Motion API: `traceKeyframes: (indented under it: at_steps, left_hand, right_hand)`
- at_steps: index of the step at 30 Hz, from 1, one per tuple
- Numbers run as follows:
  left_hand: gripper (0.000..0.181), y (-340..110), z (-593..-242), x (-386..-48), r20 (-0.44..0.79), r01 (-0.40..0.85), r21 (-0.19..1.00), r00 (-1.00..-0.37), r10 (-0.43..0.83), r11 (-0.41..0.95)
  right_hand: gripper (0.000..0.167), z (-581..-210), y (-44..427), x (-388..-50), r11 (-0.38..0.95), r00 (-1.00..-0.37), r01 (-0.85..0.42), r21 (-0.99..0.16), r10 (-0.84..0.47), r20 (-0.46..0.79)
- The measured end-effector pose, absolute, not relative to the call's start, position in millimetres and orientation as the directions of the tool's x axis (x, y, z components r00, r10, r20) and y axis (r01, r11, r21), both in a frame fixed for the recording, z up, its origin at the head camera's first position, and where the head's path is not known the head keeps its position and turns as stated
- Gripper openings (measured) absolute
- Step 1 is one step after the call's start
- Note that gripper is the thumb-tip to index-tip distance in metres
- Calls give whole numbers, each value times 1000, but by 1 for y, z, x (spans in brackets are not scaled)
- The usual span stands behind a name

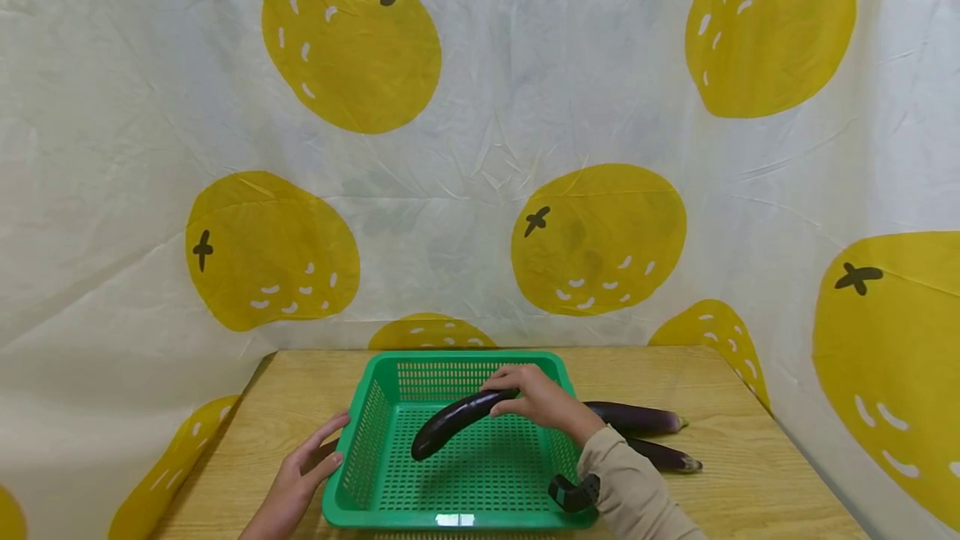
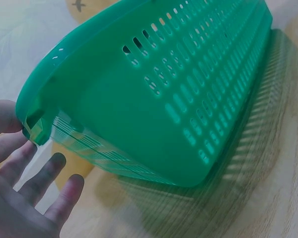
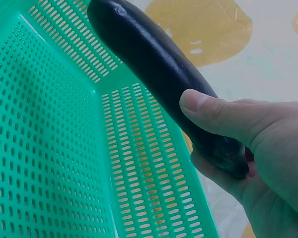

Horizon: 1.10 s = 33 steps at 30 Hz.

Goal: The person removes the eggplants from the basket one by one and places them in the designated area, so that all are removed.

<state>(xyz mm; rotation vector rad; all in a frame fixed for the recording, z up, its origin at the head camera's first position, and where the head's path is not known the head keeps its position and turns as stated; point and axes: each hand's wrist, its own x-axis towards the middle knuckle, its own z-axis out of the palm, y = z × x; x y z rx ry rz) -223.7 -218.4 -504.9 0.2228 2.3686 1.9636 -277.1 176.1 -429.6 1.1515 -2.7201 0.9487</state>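
My right hand [image 1: 538, 398] grips a glossy dark purple eggplant [image 1: 450, 425] near one end and holds it, tilted, over the green plastic basket [image 1: 397, 518]. In the right wrist view the thumb [image 3: 213, 111] lies along the eggplant [image 3: 154, 62], while the other fingers are mostly hidden beneath it. No other vegetable shows inside the slotted basket. At the basket's left side, my left hand [image 1: 294, 480] touches the rim with its fingertips. The left wrist view shows this hand's fingers [image 2: 44, 176] spread and fairly straight beside the basket wall [image 2: 109, 109].
Two more eggplants, an upper one [image 1: 637, 417] and a lower one [image 1: 670, 457], lie on the wooden table [image 1: 750, 490] right of the basket, partly hidden by the right arm. A pale curtain [image 1: 480, 90] printed with yellow fruit hangs behind the table.
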Motion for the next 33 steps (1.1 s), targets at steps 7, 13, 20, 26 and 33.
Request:
traceKeyframes:
  at_steps: [7, 13, 20, 26, 33]
  left_hand:
    - [51, -219, -506, -225, 53, 79, 980, -988, 146, 181]
    - [52, -219, -506, -225, 62, 89, 979, -987, 149, 183]
    - [52, -219, -506, -225, 66, 95, 978, -985, 157, 184]
    - [51, -219, -506, -224, 68, 97, 978, -985, 155, 186]
    - [51, -218, -505, -224, 64, 92, 978, -986, 152, 185]
  right_hand:
    - [36, -430, 178, -278, 542, -726, -663, -517, -636, 264]
    - [36, -430, 180, -279, 533, -723, -664, -525, -636, 268]
    - [35, -430, 181, -279, 531, -717, -675, -512, -635, 287]
    - [35, -430, 181, -276, 532, -714, -681, -503, -634, 297]
    - [35, -429, 186, -274, 531, -719, -678, -508, -621, 312]
